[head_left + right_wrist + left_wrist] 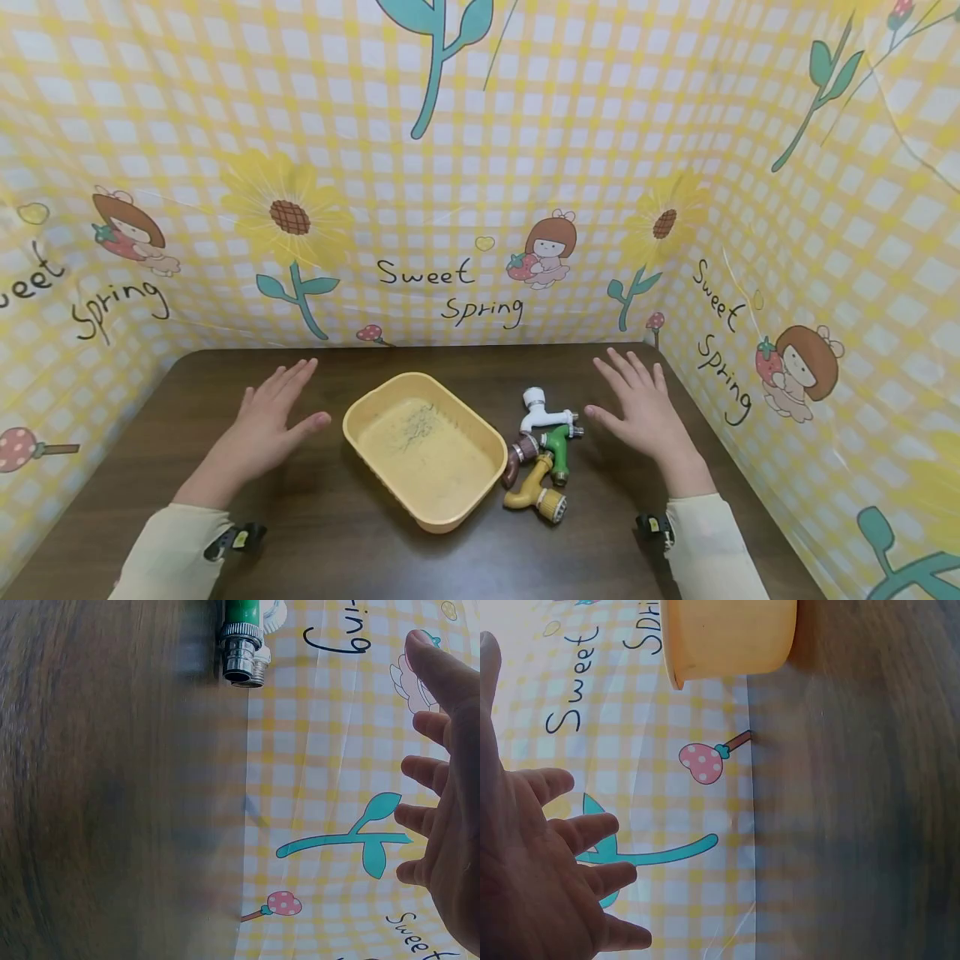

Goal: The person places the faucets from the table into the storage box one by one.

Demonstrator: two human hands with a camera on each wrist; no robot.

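A yellow plastic basin (427,450) sits on the dark wooden table, with dark marks on its bottom. Right beside it lies a cluster of taps: a white tap (536,412), a green tap (558,450), a brown tap (521,452) and a yellow tap (536,492). My left hand (262,421) is spread to the left of the basin and touches nothing. To the right of the taps, my right hand (641,408) has its fingers spread and holds nothing. In the right wrist view the green tap's threaded metal end (240,656) shows.
The brown wooden table (315,550) carries the basin and taps. Yellow checked cloth (465,183) printed with flowers and "Sweet Spring" hangs around its back and sides. A dark wrist strap sits on each sleeve cuff.
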